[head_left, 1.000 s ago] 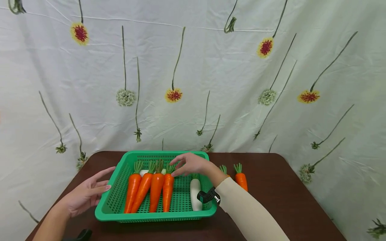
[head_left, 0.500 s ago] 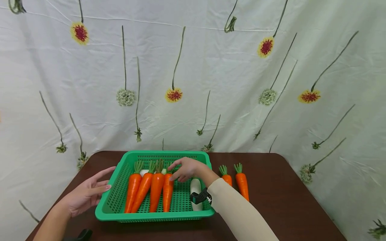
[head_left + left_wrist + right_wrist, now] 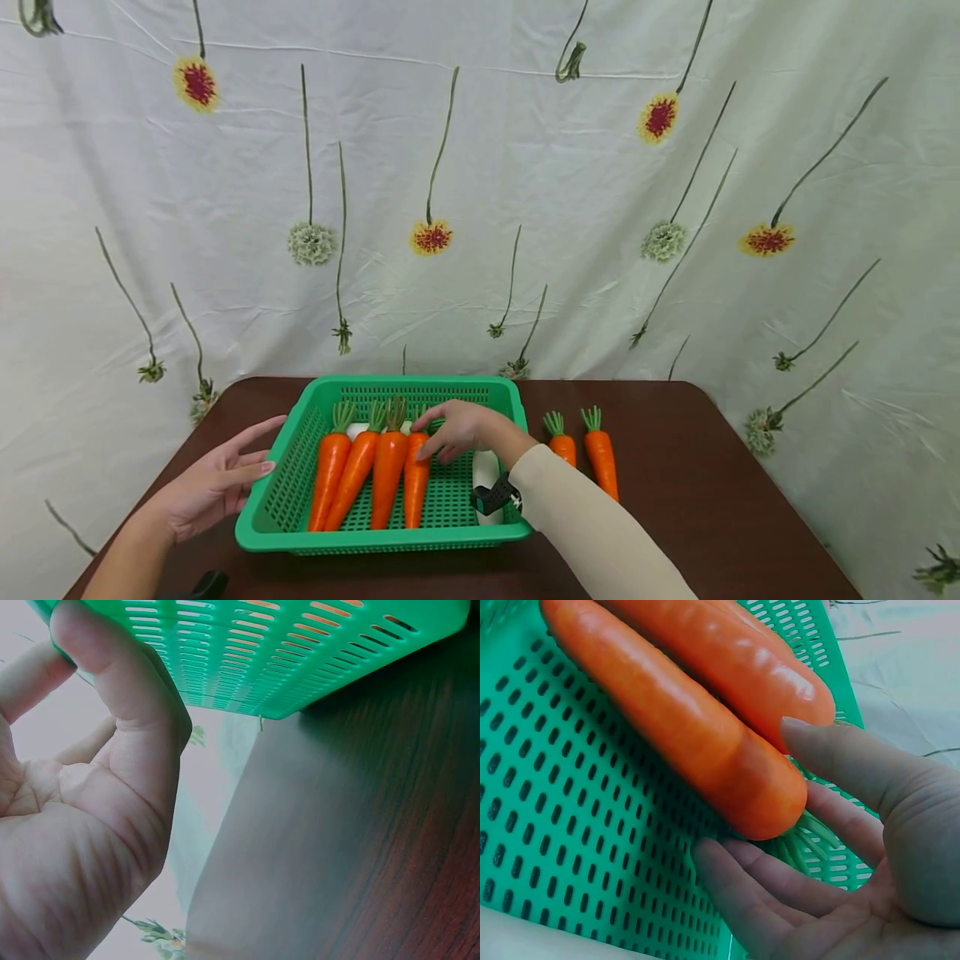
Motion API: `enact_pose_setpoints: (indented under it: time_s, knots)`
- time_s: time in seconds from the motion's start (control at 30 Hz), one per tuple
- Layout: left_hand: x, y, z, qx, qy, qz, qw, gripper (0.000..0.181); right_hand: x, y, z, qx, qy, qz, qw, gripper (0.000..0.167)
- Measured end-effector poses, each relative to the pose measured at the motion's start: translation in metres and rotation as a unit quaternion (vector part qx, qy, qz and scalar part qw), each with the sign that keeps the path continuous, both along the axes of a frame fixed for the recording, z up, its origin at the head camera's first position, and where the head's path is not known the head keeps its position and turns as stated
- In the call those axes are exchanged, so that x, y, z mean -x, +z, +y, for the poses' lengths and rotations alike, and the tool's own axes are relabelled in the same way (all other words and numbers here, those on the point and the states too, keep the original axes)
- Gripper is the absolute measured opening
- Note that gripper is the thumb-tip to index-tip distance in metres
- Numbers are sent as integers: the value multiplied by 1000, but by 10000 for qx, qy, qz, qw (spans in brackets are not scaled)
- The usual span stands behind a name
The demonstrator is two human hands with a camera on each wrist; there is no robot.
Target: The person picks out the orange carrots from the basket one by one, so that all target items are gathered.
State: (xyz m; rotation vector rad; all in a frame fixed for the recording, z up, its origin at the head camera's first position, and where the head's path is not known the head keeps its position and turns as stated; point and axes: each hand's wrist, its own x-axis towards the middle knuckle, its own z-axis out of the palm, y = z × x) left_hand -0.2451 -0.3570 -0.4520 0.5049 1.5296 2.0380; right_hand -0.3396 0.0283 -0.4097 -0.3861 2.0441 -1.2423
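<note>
In the head view the left hand (image 3: 213, 487) is beside the left rim of the green basket (image 3: 262, 533), its fingertips touching it. The left wrist view shows that hand's (image 3: 97, 772) thumb and a finger at the basket's rim (image 3: 450, 615). Four orange carrots lie side by side in the basket. Over the leafy end of the rightmost carrot (image 3: 415, 492) is the right hand (image 3: 461, 429). In the right wrist view its thumb and loosely bent fingers (image 3: 742, 900) are on either side of that carrot's (image 3: 757, 780) thick end, not visibly closed on it.
A white radish (image 3: 486, 471) lies at the basket's right side, partly under the right wrist. White pieces (image 3: 357, 430) show behind the carrot tops. Two more carrots (image 3: 602, 458) lie on the dark table (image 3: 690, 500) right of the basket. A floral cloth (image 3: 480, 167) hangs behind.
The right hand has moved left and down, from above the basket's back to the rightmost carrot's top. More of the carrots on the table now shows. The left hand has stayed put.
</note>
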Motion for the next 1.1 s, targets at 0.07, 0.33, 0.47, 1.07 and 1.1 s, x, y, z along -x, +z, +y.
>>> enact_pose_setpoints:
  time_s: [0.07, 0.33, 0.47, 1.07, 1.1]
  knots:
    - [0, 0, 0, 5, 1, 0, 10000, 66, -1, -1, -1, 30, -8, -36, 10000, 47]
    - [-1, 2, 0, 1, -18, -51, 10000, 65, 0, -4, -3, 90, 74, -88, 9999, 46]
    - [-1, 2, 0, -20, -26, -44, 10000, 65, 1, -5, -4, 194, 50, -207, 9996, 46]
    - [0, 3, 1, 17, 3, -56, 10000, 65, 0, -6, -3, 240, -216, -369, 9988, 40]
    - [0, 3, 0, 26, 7, -57, 10000, 65, 0, -6, -3, 240, -247, -379, 9987, 40]
